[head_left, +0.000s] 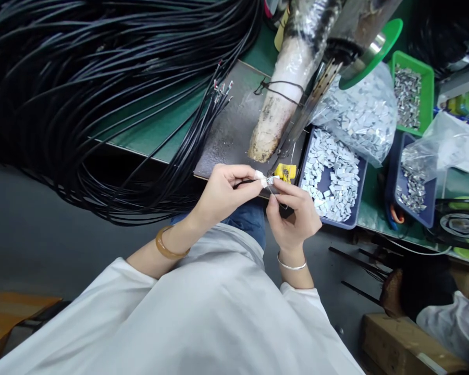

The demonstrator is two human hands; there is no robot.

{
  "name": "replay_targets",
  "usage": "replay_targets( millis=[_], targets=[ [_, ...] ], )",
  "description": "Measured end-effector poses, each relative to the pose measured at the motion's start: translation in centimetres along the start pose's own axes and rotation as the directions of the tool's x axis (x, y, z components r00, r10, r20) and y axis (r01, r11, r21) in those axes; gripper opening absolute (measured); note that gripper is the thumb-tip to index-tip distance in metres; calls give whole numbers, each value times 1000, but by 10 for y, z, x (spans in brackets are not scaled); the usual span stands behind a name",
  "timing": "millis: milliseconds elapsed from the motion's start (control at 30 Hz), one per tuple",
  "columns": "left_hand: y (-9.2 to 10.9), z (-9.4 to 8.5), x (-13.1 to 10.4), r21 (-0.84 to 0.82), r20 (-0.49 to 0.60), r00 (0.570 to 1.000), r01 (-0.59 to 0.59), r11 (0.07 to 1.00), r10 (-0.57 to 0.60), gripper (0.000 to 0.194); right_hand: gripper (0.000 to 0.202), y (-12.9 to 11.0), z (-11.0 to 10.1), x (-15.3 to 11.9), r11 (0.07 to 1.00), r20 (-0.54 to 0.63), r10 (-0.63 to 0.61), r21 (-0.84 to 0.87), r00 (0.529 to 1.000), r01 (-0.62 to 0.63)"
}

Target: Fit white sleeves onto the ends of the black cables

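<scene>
My left hand [232,187], its fingertips wrapped in white tape, pinches the end of a thin black cable [247,182]. Right of it, my right hand [295,211] closes thumb and fingers around a small whitish connector piece [271,180] at the cable's tip. A fine thread-like wire hangs below between the hands. Whether the piece is joined to the cable is too small to tell. Just behind the fingers sits a yellow part [285,172] at the front of a dark metal plate [229,135].
Many black cables [113,78] cover the left of the green bench, some ends lying on the plate. A wrapped machine arm [277,104] stands close ahead. On the right are a blue tray [350,221] of small pale pieces, a plastic bag [359,114] and a green bin [428,99].
</scene>
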State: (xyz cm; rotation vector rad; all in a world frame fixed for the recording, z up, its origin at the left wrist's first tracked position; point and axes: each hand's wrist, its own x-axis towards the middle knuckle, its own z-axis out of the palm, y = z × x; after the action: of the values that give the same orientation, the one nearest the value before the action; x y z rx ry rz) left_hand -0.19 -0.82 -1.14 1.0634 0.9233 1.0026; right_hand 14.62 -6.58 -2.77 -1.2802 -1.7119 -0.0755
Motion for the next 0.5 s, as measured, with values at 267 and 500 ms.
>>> replay_targets(
  millis=[267,500],
  targets=[
    [-4,7,4,85,-126,990,-57,995,68,8,17,9,3,-1,989,53,74,127,996,-80],
    [-2,6,6,137,-145,983,-89,986,109,11,12,8,5,6,976,58,101,190,993,-110]
  ],
)
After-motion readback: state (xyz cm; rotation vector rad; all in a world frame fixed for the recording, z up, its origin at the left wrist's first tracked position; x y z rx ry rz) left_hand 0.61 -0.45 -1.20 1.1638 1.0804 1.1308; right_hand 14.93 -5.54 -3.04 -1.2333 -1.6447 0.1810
